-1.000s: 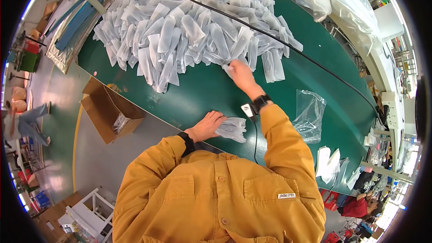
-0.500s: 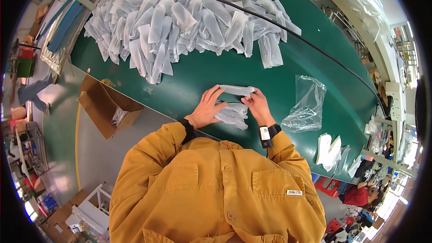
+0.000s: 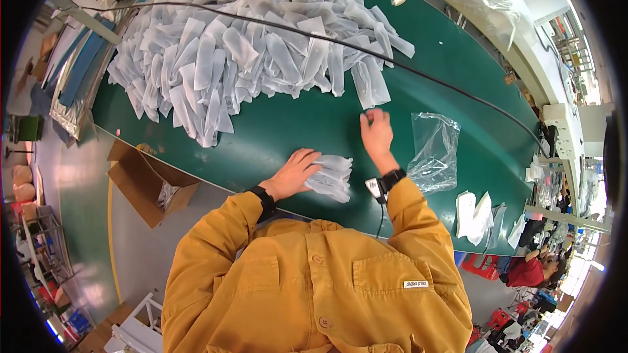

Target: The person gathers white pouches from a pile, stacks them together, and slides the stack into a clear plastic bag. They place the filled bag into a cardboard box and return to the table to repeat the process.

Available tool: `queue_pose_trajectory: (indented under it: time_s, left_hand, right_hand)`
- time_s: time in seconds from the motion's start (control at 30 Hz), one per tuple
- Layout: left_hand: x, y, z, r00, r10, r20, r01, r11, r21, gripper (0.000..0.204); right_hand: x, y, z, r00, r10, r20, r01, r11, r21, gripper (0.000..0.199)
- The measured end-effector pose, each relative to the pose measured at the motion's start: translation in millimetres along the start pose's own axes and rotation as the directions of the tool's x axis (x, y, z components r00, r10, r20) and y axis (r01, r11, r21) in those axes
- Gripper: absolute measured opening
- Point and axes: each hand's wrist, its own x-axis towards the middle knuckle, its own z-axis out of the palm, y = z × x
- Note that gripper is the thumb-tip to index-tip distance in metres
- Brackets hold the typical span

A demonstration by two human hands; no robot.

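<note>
A small stack of frosted plastic sleeves lies on the green table close to my body. My left hand rests at the stack's left side, fingers stretched out and touching its edge. Farther out and to the right, my right hand is raised over the table with loosely bent, slightly blurred fingers. I see nothing held in it. Just beyond its fingertips lies a single frosted sleeve, at the near right edge of a large heap of the same sleeves. Whether the fingertips touch that sleeve is hard to see.
A black cable stretches across the heap and table. To the right lie a clear plastic bag and white pieces. An open cardboard box stands left below the green table. A person in red is at far right.
The sleeve both hands held is no longer between them. My left hand has come down beside the stack. My right hand has moved out toward the heap. The whole view has shifted slightly.
</note>
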Motion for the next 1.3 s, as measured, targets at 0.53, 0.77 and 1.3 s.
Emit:
queue_pose_trajectory:
  time_s: [0.53, 0.77, 1.3]
  left_hand:
    - [26, 15, -18, 0.998, 0.061, -0.015, -0.060, 0.996, 0.069, 0.083]
    - [59, 13, -34, 0.989, 0.148, 0.016, -0.148, 0.976, 0.161, 0.071]
    - [54, -14, 7, 0.984, 0.174, 0.040, -0.171, 0.983, -0.064, 0.089]
  right_hand:
    - [-40, 22, -11, 0.883, -0.327, 0.336, 0.267, 0.940, 0.213, 0.020]
    - [-67, 36, -26, 0.661, -0.610, 0.437, 0.622, 0.771, 0.135, 0.017]
    - [-104, -19, -32, 0.826, -0.365, 0.429, 0.433, 0.898, -0.071, 0.097]
